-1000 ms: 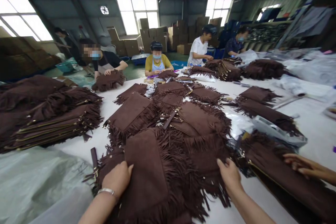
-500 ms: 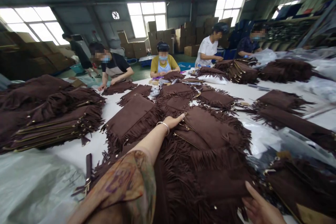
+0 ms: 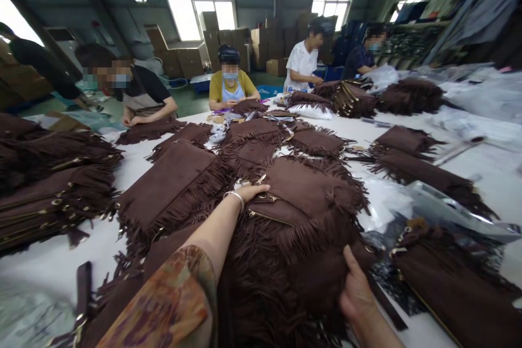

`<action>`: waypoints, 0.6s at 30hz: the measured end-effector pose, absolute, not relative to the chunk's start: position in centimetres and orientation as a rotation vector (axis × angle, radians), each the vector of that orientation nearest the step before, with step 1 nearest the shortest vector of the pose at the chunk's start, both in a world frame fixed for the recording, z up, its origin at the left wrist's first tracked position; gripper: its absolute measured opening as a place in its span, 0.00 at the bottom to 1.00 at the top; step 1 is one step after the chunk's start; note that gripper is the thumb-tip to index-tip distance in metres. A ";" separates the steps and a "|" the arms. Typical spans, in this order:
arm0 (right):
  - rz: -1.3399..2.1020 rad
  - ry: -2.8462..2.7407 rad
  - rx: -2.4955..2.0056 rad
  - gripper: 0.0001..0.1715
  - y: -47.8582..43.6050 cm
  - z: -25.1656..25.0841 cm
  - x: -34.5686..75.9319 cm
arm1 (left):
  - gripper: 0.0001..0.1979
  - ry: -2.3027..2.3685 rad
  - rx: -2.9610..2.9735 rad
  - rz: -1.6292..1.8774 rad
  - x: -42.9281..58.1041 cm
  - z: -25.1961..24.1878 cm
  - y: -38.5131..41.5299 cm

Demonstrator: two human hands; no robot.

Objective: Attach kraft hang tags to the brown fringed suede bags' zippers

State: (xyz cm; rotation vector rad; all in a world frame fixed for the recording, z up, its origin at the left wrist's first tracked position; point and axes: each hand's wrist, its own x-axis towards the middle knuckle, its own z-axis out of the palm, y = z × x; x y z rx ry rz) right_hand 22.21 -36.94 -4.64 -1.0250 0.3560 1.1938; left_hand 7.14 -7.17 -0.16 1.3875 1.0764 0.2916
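Note:
A dark brown fringed bag with gold zips lies on top of a heap in front of me. My left hand grips its left corner, thumb on top beside the gold zip pull and the other fingers mostly hidden. Nearer to me, my right hand holds the right edge of another brown fringed bag, thumb over the face and fingers partly underneath. Long fringe hangs between the two bags. Just left of my left hand lies another fringed bag.
A stack of zipped bags stands at the left of the white table. On the right are a bag on dark plastic and a clear plastic box. Several co-workers, one in a yellow top, work across the table.
The whole view has shifted, so the table and people appear further left. My right hand has come up and inward with the lower bag's edge. My left hand stays at the upper bag's corner.

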 end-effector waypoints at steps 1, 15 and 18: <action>1.212 0.364 -1.005 0.35 -36.7 -4.9 22.0 | 0.30 1.045 1.346 0.285 7.0 0.0 -7.7; 1.267 0.027 -0.964 0.12 -37.3 2.5 21.2 | 0.26 0.899 1.147 0.598 6.0 11.9 -17.6; 1.221 -0.020 -0.915 0.13 -37.0 5.8 20.4 | 0.26 0.902 1.111 0.678 5.2 16.5 -20.0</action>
